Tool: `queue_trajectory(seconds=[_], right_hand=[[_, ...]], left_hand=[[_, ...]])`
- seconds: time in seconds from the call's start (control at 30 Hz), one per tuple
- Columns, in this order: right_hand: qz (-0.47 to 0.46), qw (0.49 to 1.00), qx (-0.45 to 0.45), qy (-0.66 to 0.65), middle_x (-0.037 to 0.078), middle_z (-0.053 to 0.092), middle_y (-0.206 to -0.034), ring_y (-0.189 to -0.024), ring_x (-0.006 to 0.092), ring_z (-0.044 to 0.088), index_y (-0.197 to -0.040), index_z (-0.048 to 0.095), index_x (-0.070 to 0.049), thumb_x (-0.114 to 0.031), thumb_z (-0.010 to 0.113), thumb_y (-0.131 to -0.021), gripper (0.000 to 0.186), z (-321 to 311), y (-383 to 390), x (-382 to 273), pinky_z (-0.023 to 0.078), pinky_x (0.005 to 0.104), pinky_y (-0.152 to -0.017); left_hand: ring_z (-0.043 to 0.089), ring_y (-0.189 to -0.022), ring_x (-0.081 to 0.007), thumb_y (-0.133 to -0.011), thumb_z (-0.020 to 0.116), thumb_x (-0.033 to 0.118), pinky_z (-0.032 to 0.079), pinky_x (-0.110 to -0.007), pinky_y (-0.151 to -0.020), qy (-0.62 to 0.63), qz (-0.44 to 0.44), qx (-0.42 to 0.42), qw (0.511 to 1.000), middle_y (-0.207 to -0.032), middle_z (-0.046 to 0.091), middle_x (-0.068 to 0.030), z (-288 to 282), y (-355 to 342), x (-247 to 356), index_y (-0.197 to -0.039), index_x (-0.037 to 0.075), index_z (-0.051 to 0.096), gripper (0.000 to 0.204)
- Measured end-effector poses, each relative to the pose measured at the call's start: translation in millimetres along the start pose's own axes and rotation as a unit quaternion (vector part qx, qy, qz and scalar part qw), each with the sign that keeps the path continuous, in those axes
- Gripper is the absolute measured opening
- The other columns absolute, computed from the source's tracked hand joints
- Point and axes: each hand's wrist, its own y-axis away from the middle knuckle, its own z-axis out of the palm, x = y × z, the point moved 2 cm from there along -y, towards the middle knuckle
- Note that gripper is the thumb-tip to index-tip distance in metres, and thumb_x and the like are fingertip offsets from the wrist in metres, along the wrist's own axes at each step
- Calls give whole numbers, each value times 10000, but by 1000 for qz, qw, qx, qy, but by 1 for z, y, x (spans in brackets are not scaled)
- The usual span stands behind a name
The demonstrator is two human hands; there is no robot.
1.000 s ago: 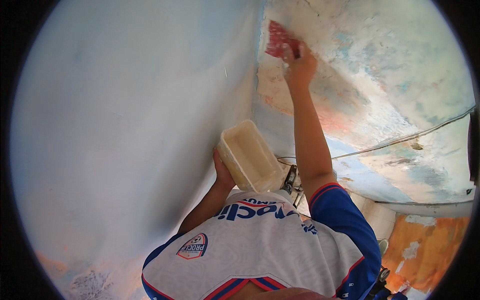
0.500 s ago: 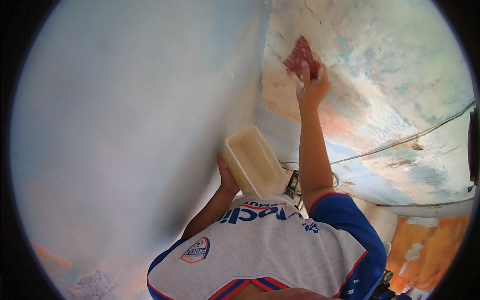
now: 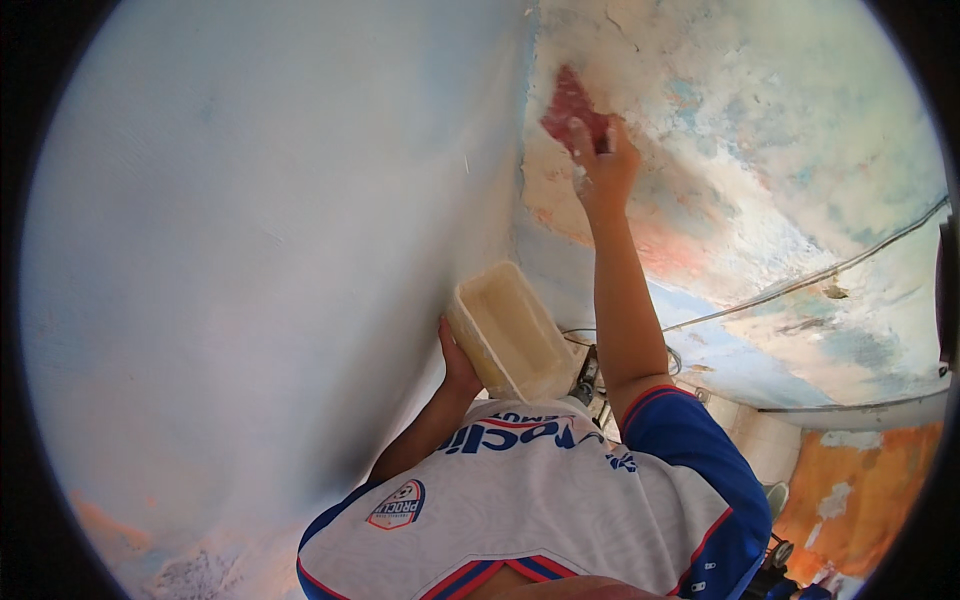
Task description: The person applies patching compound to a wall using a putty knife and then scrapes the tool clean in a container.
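My right hand (image 3: 602, 165) grips a dark red, flat scraper (image 3: 566, 108), blurred by motion, on or close to the patchy plastered wall (image 3: 740, 110) at the upper right, near the corner. Pale smears show on my fingers. Lower down, my left hand (image 3: 458, 355) holds a cream rectangular plastic tub (image 3: 510, 325) by its side, tilted in front of my white-and-blue shirt; a pale coating lines the tub.
A pale bluish wall (image 3: 230, 240) fills the left side, meeting the patchy one in a corner. A cable (image 3: 780, 287) crosses the patchy wall. An orange peeling surface (image 3: 860, 500), pale tiles (image 3: 740, 430) and dark equipment (image 3: 775, 575) show at lower right.
My right hand with the scraper moved down and rightward, then slightly back up and leftward. My left hand and the tub shifted a little down and right.
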Motion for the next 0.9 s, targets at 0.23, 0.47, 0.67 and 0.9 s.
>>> queue_trajectory(seconds=[0.23,0.47,0.67,0.9], right_hand=[[-87,982,49,157,181,685,-836,-781,377,649,-950,629,-27,-239,713,-889,236,-4,-18,17,505,428,-727],[-118,966,-49,223,178,683,-771,-644,327,663,-956,627,-17,-196,701,-897,203,13,5,21,500,404,-625],[-41,991,28,121,154,659,-684,-563,265,608,-904,649,-12,-242,752,-887,252,-15,8,15,481,353,-576],[-110,981,-12,159,143,644,-664,-561,192,597,-866,635,-13,-233,765,-878,256,9,-9,15,472,344,-566]], left_hand=[[455,-1387,-308,-964,237,750,388,-482,-1146,16,-30,12,999,-1530,449,-105,-15,1,-7,-1539,142,379,848],[469,-1374,-304,-967,254,740,405,-481,-1131,31,-33,-22,999,-1515,468,-103,-5,-9,-8,-1522,136,405,834],[471,-1372,-301,-975,249,725,406,-481,-1131,33,-30,26,999,-1502,478,-112,-6,-3,-6,-1519,136,410,817],[453,-1389,-300,-983,220,708,387,-482,-1147,18,-36,-14,999,-1510,468,-110,-1,-12,-10,-1535,146,384,805]])
